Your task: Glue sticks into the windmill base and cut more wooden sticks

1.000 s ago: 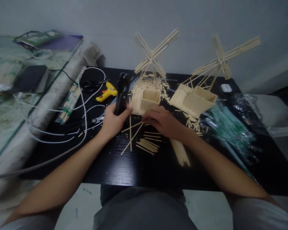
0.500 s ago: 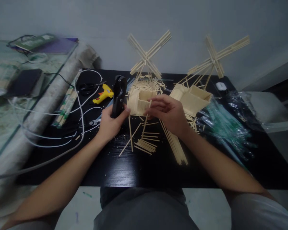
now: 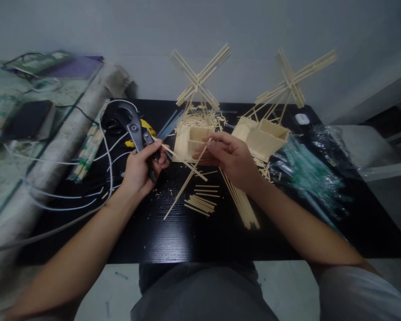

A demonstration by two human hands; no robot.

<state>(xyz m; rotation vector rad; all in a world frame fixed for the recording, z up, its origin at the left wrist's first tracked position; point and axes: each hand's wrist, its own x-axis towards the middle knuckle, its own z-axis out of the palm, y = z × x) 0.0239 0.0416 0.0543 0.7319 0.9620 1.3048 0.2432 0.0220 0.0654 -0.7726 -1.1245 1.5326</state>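
My left hand (image 3: 143, 167) is wrapped round black pruning shears (image 3: 133, 122), their curved head tilted up and left. Between its thumb and fingers it also pinches a thin wooden stick (image 3: 187, 164), which slants down to the right. With closed fingertips, my right hand (image 3: 232, 156) holds a second wooden stick (image 3: 182, 191), whose lower end points left toward me. The two sticks cross in the picture. Just behind the hands stands a box-shaped stick model (image 3: 182, 140) with a cross of sticks (image 3: 197, 81) above it. Several short cut sticks (image 3: 200, 203) lie in front.
A second stick model (image 3: 263, 140) with a crossed top stands to the right. Long sticks (image 3: 242, 205) lie beside my right forearm. Plastic wrapping (image 3: 314, 174) covers the table's right side. A yellow glue gun (image 3: 147, 127) and white cables (image 3: 112, 165) lie left.
My left hand has turned the shears from upright to tilted left and moved slightly left. The stick in it has swung from near vertical to slanting rightward. The right-hand stick now slants more.
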